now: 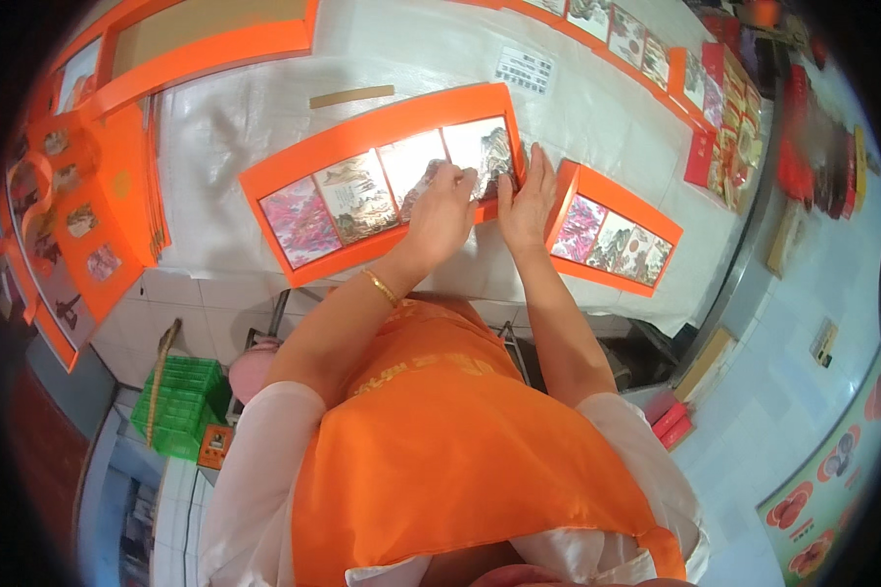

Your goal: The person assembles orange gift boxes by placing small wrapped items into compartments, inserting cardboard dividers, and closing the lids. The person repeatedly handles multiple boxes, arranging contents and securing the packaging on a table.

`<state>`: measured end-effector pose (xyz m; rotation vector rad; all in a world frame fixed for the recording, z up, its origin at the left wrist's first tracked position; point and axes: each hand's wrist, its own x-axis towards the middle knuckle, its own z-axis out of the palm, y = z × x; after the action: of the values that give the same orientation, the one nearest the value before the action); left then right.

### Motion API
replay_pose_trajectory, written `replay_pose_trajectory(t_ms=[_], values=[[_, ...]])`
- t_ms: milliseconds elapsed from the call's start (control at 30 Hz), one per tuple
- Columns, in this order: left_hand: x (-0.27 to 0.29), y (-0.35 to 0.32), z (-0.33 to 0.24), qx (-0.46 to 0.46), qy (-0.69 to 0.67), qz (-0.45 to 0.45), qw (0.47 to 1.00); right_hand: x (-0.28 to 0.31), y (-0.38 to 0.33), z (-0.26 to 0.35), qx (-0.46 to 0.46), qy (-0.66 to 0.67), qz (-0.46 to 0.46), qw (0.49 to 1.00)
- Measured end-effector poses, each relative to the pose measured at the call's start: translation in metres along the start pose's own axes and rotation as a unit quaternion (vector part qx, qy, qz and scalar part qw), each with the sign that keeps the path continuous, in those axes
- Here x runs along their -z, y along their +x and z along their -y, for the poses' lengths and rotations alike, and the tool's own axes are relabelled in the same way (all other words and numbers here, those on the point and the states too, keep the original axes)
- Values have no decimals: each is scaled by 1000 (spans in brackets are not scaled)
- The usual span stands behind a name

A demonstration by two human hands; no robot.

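In front of me on the table lies a long orange box set at a slant. Inside sit a pink-purple printed packet, a landscape packet, a pale packet and another landscape packet at the right end. My left hand, with a gold bracelet at its wrist, is over the right half with fingers curled in. Its fingertips are at the right packets; what they pinch, if anything, is hidden. Fingers extended, my right hand rests along the box's right end.
A smaller orange box with similar packets lies just right of my right hand. Orange box parts crowd the left side, and a brown strip lies behind. More filled boxes line the far edge. Below left stands a green crate.
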<state>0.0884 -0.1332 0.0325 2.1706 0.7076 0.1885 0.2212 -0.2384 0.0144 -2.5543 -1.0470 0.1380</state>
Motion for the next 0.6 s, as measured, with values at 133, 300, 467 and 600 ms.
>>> replay_pose_trajectory(t_ms=[133, 300, 467, 600], values=[[39, -33, 25, -24, -15, -88, 996, 7, 46, 36, 148, 97, 3, 984], [82, -95, 77, 80, 130, -163, 975, -17, 57, 81, 216, 50, 85, 971], [47, -119, 111, 133, 204, -13, 970, -47, 23, 63, 231, -12, 179, 956], [70, -120, 121, 100, 139, -49, 984, -48, 37, 77, 267, 2, 138, 954]])
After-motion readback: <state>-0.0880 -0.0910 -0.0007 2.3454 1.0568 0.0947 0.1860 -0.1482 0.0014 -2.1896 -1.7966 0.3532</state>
